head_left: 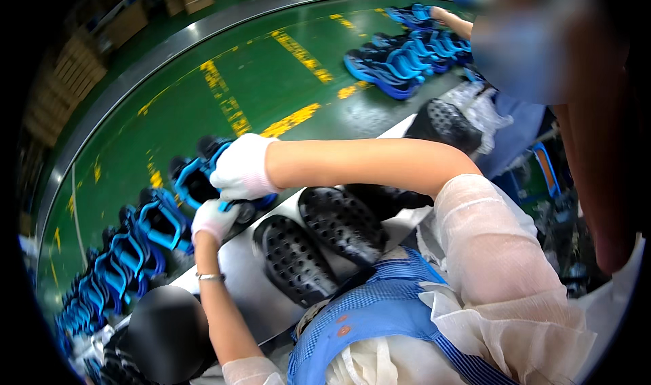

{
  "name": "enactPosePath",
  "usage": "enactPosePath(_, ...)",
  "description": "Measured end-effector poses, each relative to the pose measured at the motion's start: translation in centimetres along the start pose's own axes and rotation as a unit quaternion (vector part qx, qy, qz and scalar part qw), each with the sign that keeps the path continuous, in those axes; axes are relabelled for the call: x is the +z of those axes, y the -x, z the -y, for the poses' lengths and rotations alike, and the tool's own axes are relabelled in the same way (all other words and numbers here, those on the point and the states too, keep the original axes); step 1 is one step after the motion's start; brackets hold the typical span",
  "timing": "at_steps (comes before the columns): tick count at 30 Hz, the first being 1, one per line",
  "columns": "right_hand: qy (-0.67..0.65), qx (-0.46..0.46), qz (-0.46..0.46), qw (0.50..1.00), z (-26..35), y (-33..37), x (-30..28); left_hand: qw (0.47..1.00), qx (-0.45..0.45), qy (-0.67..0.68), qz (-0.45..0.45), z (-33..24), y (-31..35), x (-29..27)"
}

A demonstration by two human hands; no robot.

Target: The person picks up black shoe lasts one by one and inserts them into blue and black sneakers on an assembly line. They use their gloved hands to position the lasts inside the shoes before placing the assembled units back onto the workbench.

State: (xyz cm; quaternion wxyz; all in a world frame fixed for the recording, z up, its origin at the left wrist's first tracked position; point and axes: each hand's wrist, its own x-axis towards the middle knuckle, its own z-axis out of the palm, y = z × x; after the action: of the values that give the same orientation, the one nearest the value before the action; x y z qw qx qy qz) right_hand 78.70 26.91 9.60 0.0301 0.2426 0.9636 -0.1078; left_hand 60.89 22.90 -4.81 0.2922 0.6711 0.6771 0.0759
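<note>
My right hand [241, 168], in a white knit glove, reaches across from the right and closes on a blue-and-black shoe [247, 213]. Just below it my left hand [215, 220], gloved too, is closed at the shoe's near end. The gloves cover much of this shoe. Beside it, just beyond my right fingers, stands another blue-and-black shoe [193, 183]. Nearer my body lie two black shoe-shaped pieces full of round holes [291, 259] [342, 222], on a white work surface [234, 283].
A row of blue-and-black shoes [122, 263] runs off to the lower left. More such shoes [400, 59] stand at the far right, where a co-worker's hand [444, 15] reaches in. Another black perforated piece [444, 124] lies by clear plastic. Cardboard boxes [125, 24] stand beyond the green floor.
</note>
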Motion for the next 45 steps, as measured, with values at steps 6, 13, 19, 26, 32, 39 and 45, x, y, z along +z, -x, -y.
enactPosePath(6,0.012,0.235,-0.094,0.967,-5.0,17.6,-4.6,0.998,-0.014,0.020,-0.053,-0.8,1.1,0.5)
enactPosePath(13,0.101,0.546,-0.188,0.810,-10.2,36.4,-3.2,0.995,-0.044,0.049,-0.073,-1.2,1.8,0.1)
enactPosePath(19,-0.017,0.554,-0.189,0.811,-11.3,42.7,2.1,0.995,-0.012,0.002,-0.101,-0.6,1.5,0.3)
enactPosePath(26,0.063,0.530,-0.187,0.825,-14.1,43.2,4.6,0.990,-0.036,0.070,-0.113,-0.9,1.5,1.3)
enactPosePath(32,0.060,0.522,-0.196,0.828,-14.0,43.7,3.6,0.993,-0.051,-0.035,-0.103,-1.8,1.9,-0.2)
enactPosePath(39,0.087,0.500,-0.327,0.797,-12.1,44.3,-0.2,0.986,0.030,-0.010,-0.161,-1.3,4.8,-2.2)
enactPosePath(45,-0.032,0.314,-0.401,0.860,-4.1,28.9,-4.4,0.954,0.105,0.221,-0.174,-7.9,6.0,-5.3)
